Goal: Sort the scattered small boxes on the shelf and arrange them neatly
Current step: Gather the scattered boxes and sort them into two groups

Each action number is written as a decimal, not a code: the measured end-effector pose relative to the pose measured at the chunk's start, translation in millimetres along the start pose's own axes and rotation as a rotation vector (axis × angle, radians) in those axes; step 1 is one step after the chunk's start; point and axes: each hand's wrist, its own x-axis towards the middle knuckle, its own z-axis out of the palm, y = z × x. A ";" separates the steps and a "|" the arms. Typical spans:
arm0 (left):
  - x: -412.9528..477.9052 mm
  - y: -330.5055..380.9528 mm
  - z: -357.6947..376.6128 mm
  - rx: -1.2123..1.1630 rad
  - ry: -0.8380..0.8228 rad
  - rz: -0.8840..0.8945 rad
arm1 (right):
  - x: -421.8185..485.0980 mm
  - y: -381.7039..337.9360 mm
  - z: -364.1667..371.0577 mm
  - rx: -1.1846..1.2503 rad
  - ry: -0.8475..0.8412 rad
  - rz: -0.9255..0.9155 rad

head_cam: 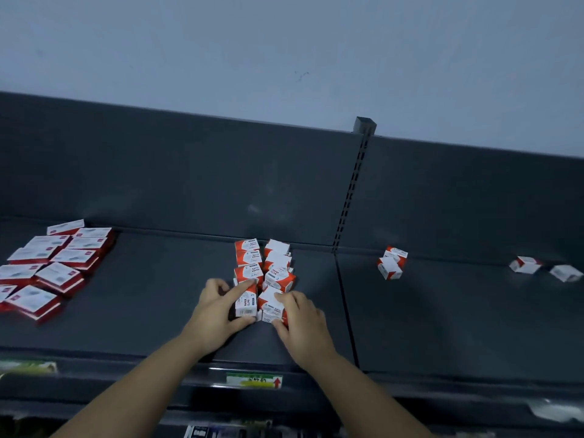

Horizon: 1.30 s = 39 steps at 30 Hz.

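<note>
Dark shelf [158, 295]: left hand [215, 311] grips front-left box [246, 300], right hand [305, 322] grips front-right box [271, 303], both mid-shelf; stray boxes [392, 263] lie well apart, rightward (right hand nearer).

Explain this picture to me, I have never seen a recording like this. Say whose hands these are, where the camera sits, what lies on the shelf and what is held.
There is no machine here. A person works with bare hands, and one camera worn on the head looks forward and down at them. The dark surface is a shop shelf. In its middle, small red and white boxes stand in two short rows. The left hand grips the left row's front box, which is marked paper clips. The right hand grips the right row's front box. A group of flatter boxes lies at the far left. On the right, loose boxes lie scattered, not yet sorted.
</note>
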 end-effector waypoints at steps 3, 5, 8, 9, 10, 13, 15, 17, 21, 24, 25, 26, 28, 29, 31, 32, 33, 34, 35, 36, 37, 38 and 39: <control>9.3 -0.9 -4.3 0.047 -0.061 0.003 | 6.5 -1.1 1.6 -0.058 0.000 0.072; 13.4 0.2 -7.3 0.101 -0.081 -0.003 | 11.9 -1.9 3.5 -0.088 -0.010 0.110; 18.9 2.2 -10.2 0.212 -0.098 -0.025 | 19.0 -3.5 6.6 -0.120 -0.031 0.147; 21.4 2.4 -10.3 0.243 -0.096 -0.033 | 20.9 -3.6 7.4 -0.127 -0.043 0.156; 23.8 2.9 -10.7 0.270 -0.095 -0.041 | 22.7 -3.7 7.8 -0.135 -0.055 0.162; 30.4 3.8 -12.0 0.319 -0.103 -0.056 | 27.0 -2.7 6.8 -0.140 -0.078 0.162; 31.5 3.7 -13.0 0.326 -0.112 -0.059 | 27.5 -1.1 4.7 -0.143 -0.075 0.150; 30.6 6.3 -14.9 0.309 -0.124 -0.063 | 26.5 1.0 2.2 -0.137 -0.067 0.142; 36.0 19.1 -18.6 0.281 -0.053 -0.039 | 23.8 9.1 -10.4 -0.119 -0.051 0.147; 46.1 30.8 -20.6 0.260 -0.027 -0.013 | 23.8 19.6 -22.8 -0.124 -0.061 0.154; 49.3 34.0 -20.4 0.263 -0.035 -0.010 | 24.4 23.0 -26.2 -0.125 -0.071 0.152; 51.9 37.4 -20.3 0.273 -0.054 -0.009 | 25.0 26.3 -29.5 -0.121 -0.079 0.151; 55.7 42.6 -18.4 0.292 -0.116 -0.014 | 25.6 32.4 -34.4 -0.114 -0.086 0.149; 56.6 45.3 -17.2 0.298 -0.142 -0.013 | 25.8 35.2 -36.7 -0.110 -0.085 0.150; 59.4 50.5 -13.0 0.325 -0.192 -0.016 | 24.9 40.2 -41.3 -0.104 -0.081 0.159; 60.6 53.4 -9.7 0.351 -0.209 -0.015 | 24.1 42.8 -43.5 -0.102 -0.077 0.162; 61.8 57.1 -6.4 0.373 -0.211 -0.011 | 23.3 45.5 -45.2 -0.097 -0.075 0.168; 62.6 61.5 -3.6 0.385 -0.206 -0.005 | 22.3 48.6 -46.7 -0.089 -0.074 0.175; 63.0 66.0 -0.9 0.390 -0.202 0.000 | 21.1 51.5 -47.6 -0.078 -0.076 0.184; 63.0 71.3 2.1 0.385 -0.200 0.005 | 19.6 55.4 -48.9 -0.071 -0.076 0.193; 63.0 76.6 5.5 0.376 -0.201 0.012 | 17.8 59.7 -50.5 -0.069 -0.076 0.201; 62.7 81.8 8.9 0.369 -0.203 0.022 | 15.7 64.3 -52.2 -0.067 -0.073 0.208; 62.9 86.7 12.3 0.364 -0.206 0.033 | 14.0 69.5 -54.1 -0.062 -0.067 0.214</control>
